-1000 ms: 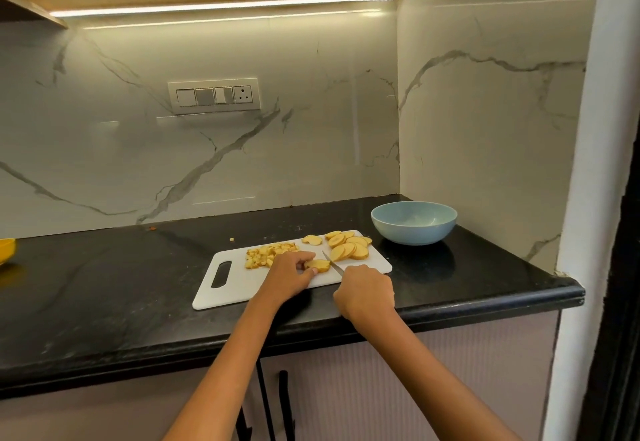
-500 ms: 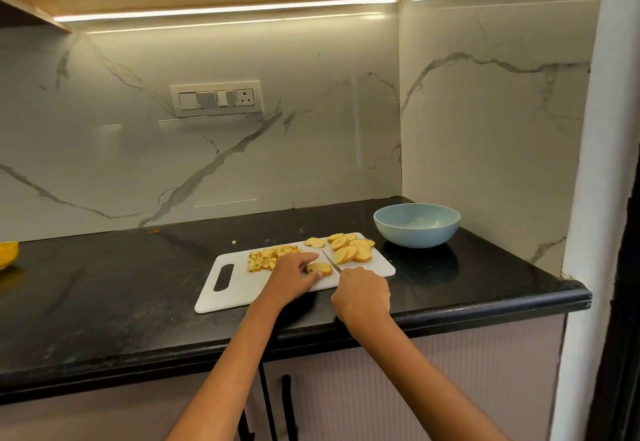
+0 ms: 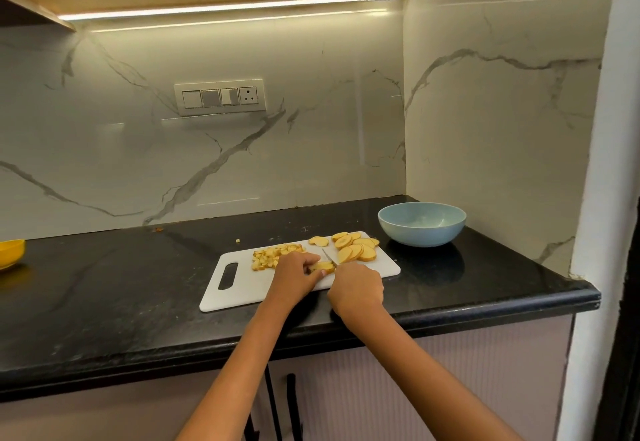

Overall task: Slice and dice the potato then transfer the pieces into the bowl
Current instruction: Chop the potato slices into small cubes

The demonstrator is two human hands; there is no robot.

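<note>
Fingers (image 3: 313,259) of left hand (image 3: 294,276) pin potato slice (image 3: 323,266) beside knife (image 3: 329,255).

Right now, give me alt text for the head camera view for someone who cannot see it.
On a white plastic cutting board, the left hand pins a yellow potato slice while the right hand cuts it with a small knife. Diced potato pieces and round uncut slices lie behind; a pale blue bowl stands right.

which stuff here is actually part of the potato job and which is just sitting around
In use: cutting board, diced pile, uncut slices, the slice held by the left hand, knife gripped in the right hand, blue bowl.

Lying about: yellow dish at far left, stray bit on the counter, wall switch plate.
</note>
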